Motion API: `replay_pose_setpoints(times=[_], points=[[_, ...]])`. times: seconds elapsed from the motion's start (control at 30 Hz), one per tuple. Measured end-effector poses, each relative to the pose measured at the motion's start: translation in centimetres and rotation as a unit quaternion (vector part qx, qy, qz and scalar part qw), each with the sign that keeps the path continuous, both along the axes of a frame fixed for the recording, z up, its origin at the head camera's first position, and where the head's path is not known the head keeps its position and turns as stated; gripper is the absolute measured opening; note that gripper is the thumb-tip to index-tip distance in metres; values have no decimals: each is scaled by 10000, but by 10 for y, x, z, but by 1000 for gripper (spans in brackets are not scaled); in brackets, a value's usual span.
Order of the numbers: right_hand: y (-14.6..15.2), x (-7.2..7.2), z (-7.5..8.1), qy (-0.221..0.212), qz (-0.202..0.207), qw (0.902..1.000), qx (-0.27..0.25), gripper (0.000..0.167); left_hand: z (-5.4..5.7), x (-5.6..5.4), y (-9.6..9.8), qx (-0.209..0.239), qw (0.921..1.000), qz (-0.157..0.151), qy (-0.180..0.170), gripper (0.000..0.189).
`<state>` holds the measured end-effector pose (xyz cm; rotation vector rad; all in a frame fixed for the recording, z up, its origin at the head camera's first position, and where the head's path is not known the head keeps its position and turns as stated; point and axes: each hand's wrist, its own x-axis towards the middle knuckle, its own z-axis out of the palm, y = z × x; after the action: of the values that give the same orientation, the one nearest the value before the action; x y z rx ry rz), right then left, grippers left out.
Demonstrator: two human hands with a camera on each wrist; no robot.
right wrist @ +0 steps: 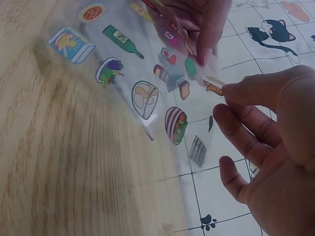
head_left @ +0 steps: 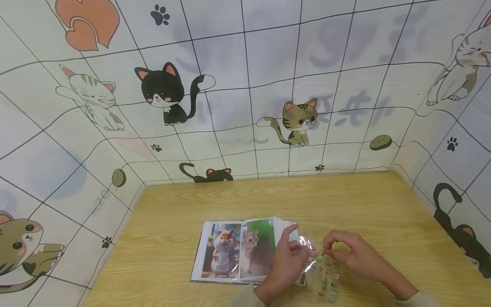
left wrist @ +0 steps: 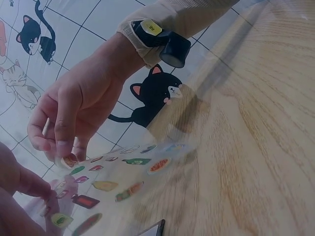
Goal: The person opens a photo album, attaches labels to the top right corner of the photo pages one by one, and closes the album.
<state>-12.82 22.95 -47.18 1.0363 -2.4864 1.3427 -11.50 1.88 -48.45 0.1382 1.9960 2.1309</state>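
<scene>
A transparent sticker sheet [head_left: 326,283] printed with small food pictures is held up over the table, beside an open photo album [head_left: 198,260]. My left hand [head_left: 287,262] pinches the sheet by its upper left part, in front of the album's right side. Between thumb and index finger, my right hand [head_left: 354,251] pinches a small sticker [right wrist: 213,87] at the sheet's edge. In the right wrist view the sticker lies against the sheet; whether it is fully off cannot be told. A green bottle sticker [right wrist: 123,42] and a salad bowl sticker [right wrist: 175,125] show on the sheet.
The album shows a hamster picture [head_left: 224,251] on the left and a cat picture [head_left: 256,247] on the right, partly behind my left hand. Everything is on a wooden table [head_left: 165,221]. Wall cloth [head_left: 238,98] with cartoon cats encloses the table's back and sides.
</scene>
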Motion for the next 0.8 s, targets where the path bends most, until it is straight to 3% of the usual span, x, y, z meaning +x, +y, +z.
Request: replay_pose_setpoints(times=[0.33,0.8], points=[[6,-1,0,-236,-151,9996,30,29,-2,0,1,-13,9999,83,-96,64],[7,-4,1,-33,10,9999,-163,31,-3,-1,3,-78,9998,139,-80,63]])
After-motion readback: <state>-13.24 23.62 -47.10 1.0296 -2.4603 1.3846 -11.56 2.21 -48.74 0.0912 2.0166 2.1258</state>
